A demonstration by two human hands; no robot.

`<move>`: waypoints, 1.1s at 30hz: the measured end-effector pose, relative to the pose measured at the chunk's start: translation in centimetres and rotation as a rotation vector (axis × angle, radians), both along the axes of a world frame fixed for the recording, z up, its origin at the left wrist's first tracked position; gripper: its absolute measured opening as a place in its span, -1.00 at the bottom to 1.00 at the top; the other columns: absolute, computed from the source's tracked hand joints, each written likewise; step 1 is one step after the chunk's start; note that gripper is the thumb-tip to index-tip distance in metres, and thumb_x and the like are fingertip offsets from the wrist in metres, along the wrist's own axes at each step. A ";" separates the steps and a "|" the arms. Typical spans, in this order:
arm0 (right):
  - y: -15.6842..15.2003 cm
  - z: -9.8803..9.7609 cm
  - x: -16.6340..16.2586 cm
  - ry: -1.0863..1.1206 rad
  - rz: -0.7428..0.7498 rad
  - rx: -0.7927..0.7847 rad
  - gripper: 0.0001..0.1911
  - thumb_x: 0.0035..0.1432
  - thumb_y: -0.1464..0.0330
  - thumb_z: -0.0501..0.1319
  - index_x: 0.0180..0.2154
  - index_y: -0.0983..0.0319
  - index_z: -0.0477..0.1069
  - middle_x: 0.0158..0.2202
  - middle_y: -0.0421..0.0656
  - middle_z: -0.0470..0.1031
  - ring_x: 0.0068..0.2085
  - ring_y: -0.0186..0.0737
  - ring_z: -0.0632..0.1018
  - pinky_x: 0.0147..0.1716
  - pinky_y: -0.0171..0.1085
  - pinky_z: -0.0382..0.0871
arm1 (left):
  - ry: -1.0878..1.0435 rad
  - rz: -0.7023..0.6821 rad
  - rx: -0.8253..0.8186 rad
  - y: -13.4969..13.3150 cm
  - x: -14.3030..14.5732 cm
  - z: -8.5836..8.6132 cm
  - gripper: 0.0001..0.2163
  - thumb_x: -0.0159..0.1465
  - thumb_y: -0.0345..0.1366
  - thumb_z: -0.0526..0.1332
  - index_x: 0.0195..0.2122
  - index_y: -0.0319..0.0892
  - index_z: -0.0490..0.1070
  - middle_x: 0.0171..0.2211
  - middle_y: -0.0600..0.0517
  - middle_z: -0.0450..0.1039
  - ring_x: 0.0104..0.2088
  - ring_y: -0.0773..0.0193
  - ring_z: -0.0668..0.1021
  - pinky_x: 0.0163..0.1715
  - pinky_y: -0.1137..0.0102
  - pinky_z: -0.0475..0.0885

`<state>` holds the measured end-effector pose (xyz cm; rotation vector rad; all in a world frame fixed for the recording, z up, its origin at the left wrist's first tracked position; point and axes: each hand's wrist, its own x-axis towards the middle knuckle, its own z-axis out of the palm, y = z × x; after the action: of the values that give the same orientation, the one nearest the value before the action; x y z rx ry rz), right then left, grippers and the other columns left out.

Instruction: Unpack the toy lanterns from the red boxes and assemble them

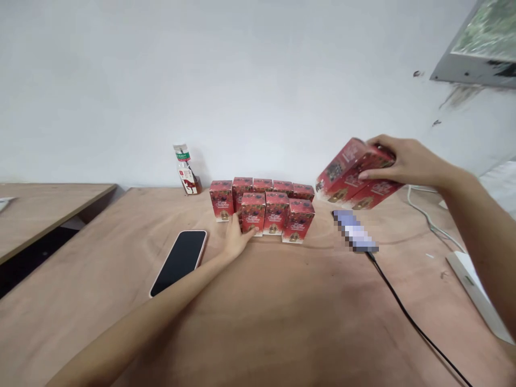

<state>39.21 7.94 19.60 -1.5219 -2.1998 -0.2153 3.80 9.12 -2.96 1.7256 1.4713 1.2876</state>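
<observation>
Several small red boxes (278, 215) stand upright in two rows near the far middle of the wooden table (258, 322). My left hand (237, 236) rests against the leftmost box of the front row (252, 214), thumb and fingers touching its lower side. My right hand (403, 160) is raised above the table to the right, fingers wrapped over a tilted bunch of the same red boxes (355, 174).
A black phone in a pale case (179, 261) lies left of my left hand. A second phone (355, 231) with a black cable (407, 314) lies under the raised boxes. A plastic bottle (186, 171) leans on the wall. White items sit at the right edge.
</observation>
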 end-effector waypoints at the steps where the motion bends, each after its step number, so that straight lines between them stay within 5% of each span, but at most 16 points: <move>1: -0.6 1.2 -1.1 0.040 0.051 0.021 -0.30 -0.14 -0.13 0.25 -0.10 0.24 0.38 -0.26 -0.08 0.48 -0.22 -0.12 0.48 -0.19 -0.12 0.32 | -0.028 -0.016 -0.006 0.2 0.5 -0.3 -0.48 0.05 -0.23 0.30 0.02 -0.23 0.18 0.06 -0.20 0.29 0.13 0.00 0.34 0.12 0.11 0.24; 4: -1.0 3.0 -6.7 0.159 0.326 0.111 -0.30 -0.10 -0.15 0.20 -0.09 0.24 0.35 -0.21 -0.17 0.43 -0.14 -0.15 0.47 -0.10 -0.10 0.31 | -0.065 -0.023 -0.035 0.0 1.8 -1.1 -0.42 0.04 -0.23 0.30 0.05 -0.25 0.13 0.06 -0.23 0.27 0.11 -0.01 0.36 0.10 0.09 0.25; 7: 0.2 2.1 -14.3 0.224 0.611 0.151 -0.21 -0.13 -0.20 0.18 -0.08 0.30 0.29 -0.16 -0.16 0.41 -0.11 -0.11 0.47 -0.09 -0.10 0.34 | 0.049 -0.052 0.000 -2.2 2.1 -1.8 -0.48 0.10 -0.24 0.23 0.07 -0.25 0.12 0.02 -0.21 0.29 0.11 -0.01 0.34 0.12 0.05 0.22; 10: 1.7 -1.3 -21.5 0.076 0.746 0.162 -0.16 -0.13 -0.21 0.18 -0.02 0.30 0.21 -0.04 -0.07 0.38 -0.02 -0.03 0.43 -0.01 -0.03 0.30 | 0.170 -0.103 0.058 -5.5 1.2 -2.0 -0.45 0.12 -0.30 0.17 0.13 -0.24 0.06 0.09 -0.20 0.21 0.18 0.02 0.27 0.17 0.06 0.17; 12: 2.5 -4.4 -24.9 -0.052 0.710 0.170 -0.11 -0.13 -0.22 0.15 0.00 0.35 0.19 0.00 0.05 0.35 -0.02 0.03 0.42 -0.02 0.02 0.28 | 0.249 -0.086 0.053 -7.4 0.3 -1.8 -0.40 0.11 -0.32 0.17 0.17 -0.27 0.00 0.13 -0.23 0.14 0.21 0.00 0.21 0.19 0.04 0.13; 16: 4.0 -10.2 -27.8 -0.223 0.630 0.145 -0.11 -0.10 -0.20 0.15 0.00 0.41 0.20 0.01 0.11 0.37 -0.06 0.06 0.45 -0.05 0.00 0.29 | 0.415 -0.100 0.112 -10.1 -1.4 -1.2 -0.47 0.13 -0.34 0.16 0.14 -0.20 0.07 0.09 -0.19 0.19 0.16 0.01 0.26 0.15 0.00 0.19; 20: 4.3 -11.8 -27.5 -0.312 0.609 0.174 -0.12 -0.05 -0.15 0.17 0.05 0.43 0.19 0.03 0.13 0.38 0.00 0.07 0.43 0.04 0.04 0.22 | 0.555 -0.158 0.318 -11.2 -2.7 -0.2 -0.39 0.16 -0.31 0.19 0.22 -0.10 -0.02 0.17 -0.20 0.07 0.19 -0.01 0.21 0.14 0.00 0.21; 25: -0.3 -11.4 -22.4 -0.019 0.628 0.469 -0.27 0.10 0.06 0.20 0.20 0.20 0.01 0.22 0.04 0.14 0.25 0.05 0.18 0.21 0.05 0.09 | 0.415 0.146 0.422 -9.5 -4.8 0.8 -0.09 0.05 -0.13 0.34 0.29 -0.09 -0.24 0.23 -0.24 -0.14 0.28 -0.08 0.05 0.20 -0.03 0.10; 27: -2.7 -13.3 -18.4 0.232 0.572 0.654 -0.33 0.11 0.21 0.24 0.18 -0.02 -0.03 0.19 -0.11 0.15 0.21 -0.08 0.26 0.13 -0.03 0.26 | 0.329 0.233 0.416 -8.3 -5.7 0.9 0.00 -0.04 -0.09 0.40 0.29 -0.10 -0.25 0.25 -0.25 -0.18 0.29 -0.11 -0.02 0.23 -0.04 0.03; 29: -4.6 -16.6 -13.9 0.463 0.421 0.722 -0.16 -0.05 0.22 0.36 0.17 -0.10 -0.05 0.21 -0.15 0.07 0.21 -0.05 0.26 0.10 0.01 0.30 | 0.231 0.271 0.347 -7.3 -6.4 0.9 0.08 -0.13 -0.07 0.44 0.29 -0.14 -0.25 0.26 -0.27 -0.21 0.30 -0.14 -0.03 0.23 -0.05 0.01; 33: -5.9 -22.7 -6.8 0.823 0.097 0.206 -0.01 -0.16 0.15 0.40 0.21 0.06 -0.09 0.27 -0.01 -0.04 0.27 0.08 0.15 0.18 0.17 0.13 | 0.004 0.181 0.103 -5.5 -7.6 1.4 0.06 -0.18 -0.09 0.45 0.27 -0.15 -0.17 0.24 -0.26 -0.04 0.26 -0.10 0.14 0.20 -0.03 0.11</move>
<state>32.37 2.09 -3.10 -1.1056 -1.5263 0.1870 -3.76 3.58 -1.55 1.6914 1.6201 1.4772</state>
